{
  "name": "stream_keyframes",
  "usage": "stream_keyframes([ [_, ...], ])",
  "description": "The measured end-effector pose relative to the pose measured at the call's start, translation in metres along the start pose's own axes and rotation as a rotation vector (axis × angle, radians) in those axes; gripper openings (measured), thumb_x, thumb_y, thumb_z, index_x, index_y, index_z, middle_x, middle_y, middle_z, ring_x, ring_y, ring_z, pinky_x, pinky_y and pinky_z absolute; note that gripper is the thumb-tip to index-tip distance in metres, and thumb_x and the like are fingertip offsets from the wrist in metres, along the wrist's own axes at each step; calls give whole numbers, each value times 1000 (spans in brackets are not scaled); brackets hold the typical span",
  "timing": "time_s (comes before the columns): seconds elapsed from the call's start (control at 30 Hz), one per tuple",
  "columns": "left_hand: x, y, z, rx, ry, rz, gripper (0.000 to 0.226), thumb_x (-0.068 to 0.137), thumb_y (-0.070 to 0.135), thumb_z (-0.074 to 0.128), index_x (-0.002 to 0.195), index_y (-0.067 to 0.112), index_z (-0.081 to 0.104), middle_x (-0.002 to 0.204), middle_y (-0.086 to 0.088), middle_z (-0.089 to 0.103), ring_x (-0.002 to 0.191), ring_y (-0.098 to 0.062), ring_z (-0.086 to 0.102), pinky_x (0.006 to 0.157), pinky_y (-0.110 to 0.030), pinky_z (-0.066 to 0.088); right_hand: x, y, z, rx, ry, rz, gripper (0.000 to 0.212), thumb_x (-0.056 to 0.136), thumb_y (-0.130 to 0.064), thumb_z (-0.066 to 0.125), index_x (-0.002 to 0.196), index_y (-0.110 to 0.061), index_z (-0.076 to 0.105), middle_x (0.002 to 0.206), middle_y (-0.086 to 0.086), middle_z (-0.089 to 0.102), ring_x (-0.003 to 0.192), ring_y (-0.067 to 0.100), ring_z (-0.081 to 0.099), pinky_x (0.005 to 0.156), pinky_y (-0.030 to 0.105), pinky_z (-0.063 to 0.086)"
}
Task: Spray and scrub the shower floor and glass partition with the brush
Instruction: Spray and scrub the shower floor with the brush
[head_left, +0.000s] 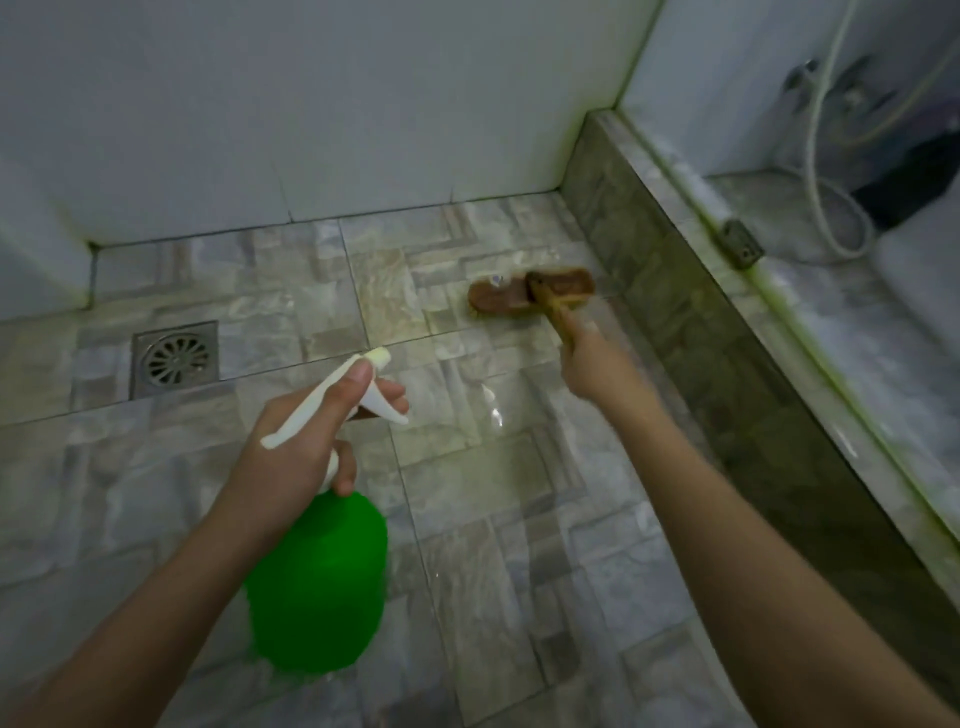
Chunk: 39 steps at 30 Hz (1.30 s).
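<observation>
Your left hand (306, 436) grips the green spray bottle (317, 582) by its neck, a finger on the trigger. Your right hand (592, 358) grips the brush (530, 293), which touches the wet floor (467, 519) near the curb (691, 322).

Brush (530, 293) on wet shower floor (493, 519)

Bare left hand (306, 431), bare right hand (589, 364)

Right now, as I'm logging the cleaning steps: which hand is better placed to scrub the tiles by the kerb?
Right. The right hand grips the brush handle, its head on the floor beside the kerb; the left hand holds the spray bottle.
</observation>
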<state>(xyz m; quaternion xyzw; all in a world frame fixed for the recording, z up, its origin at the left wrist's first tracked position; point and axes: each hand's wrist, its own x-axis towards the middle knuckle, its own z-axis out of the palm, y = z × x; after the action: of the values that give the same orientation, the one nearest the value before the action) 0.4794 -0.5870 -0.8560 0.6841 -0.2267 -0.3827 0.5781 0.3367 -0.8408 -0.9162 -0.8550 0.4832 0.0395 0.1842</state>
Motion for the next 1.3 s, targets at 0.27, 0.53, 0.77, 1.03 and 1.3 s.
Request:
stream_keyframes([
  [0.27, 9, 8, 10, 69, -65, 61, 49, 81, 70, 49, 83, 33, 80, 115, 15, 74, 44, -23, 47, 45, -26, 42, -25, 44, -8, 77, 50, 106, 72, 96, -11, 36, 146, -54, 9, 103, 11, 60, 80, 30, 57, 67, 32, 40],
  [0.53, 14, 9, 19, 55, -57, 41, 37, 73, 75, 47, 77, 51, 75, 114, 12, 75, 40, -17, 44, 46, -23, 43, 99, 14, -39, -22, -45, 89, 63, 92, -12, 38, 149, -35, 26, 131, 18, 53, 108, 36, 57, 79, 36, 46],
  [0.77, 15, 14, -1, -13, 4, 65, 68, 59, 95, 55, 87, 38, 79, 112, 12, 76, 37, -14, 44, 43, -21, 43, 79, 12, -29, 7, -38, 39, 62, 97, -10, 37, 150, -38, 22, 111, 16, 57, 95, 35, 60, 74, 35, 46],
  [1.03, 18, 7, -20, 0, 85, 23, 39, 74, 74, 49, 87, 50, 77, 115, 13, 75, 39, -15, 43, 56, -29, 43, 165, -39, -60, -111, -49, 48, 48, 96, -11, 39, 144, -12, 38, 112, 17, 55, 67, 23, 50, 52, 32, 40],
  [1.3, 25, -1, -33, 45, 121, 0, 37, 89, 61, 46, 85, 44, 78, 113, 13, 76, 38, -17, 45, 50, -28, 45, 52, -46, -19, -126, -82, -44, 67, 96, -8, 37, 149, -45, 18, 101, 15, 56, 60, 18, 48, 55, 30, 42],
])
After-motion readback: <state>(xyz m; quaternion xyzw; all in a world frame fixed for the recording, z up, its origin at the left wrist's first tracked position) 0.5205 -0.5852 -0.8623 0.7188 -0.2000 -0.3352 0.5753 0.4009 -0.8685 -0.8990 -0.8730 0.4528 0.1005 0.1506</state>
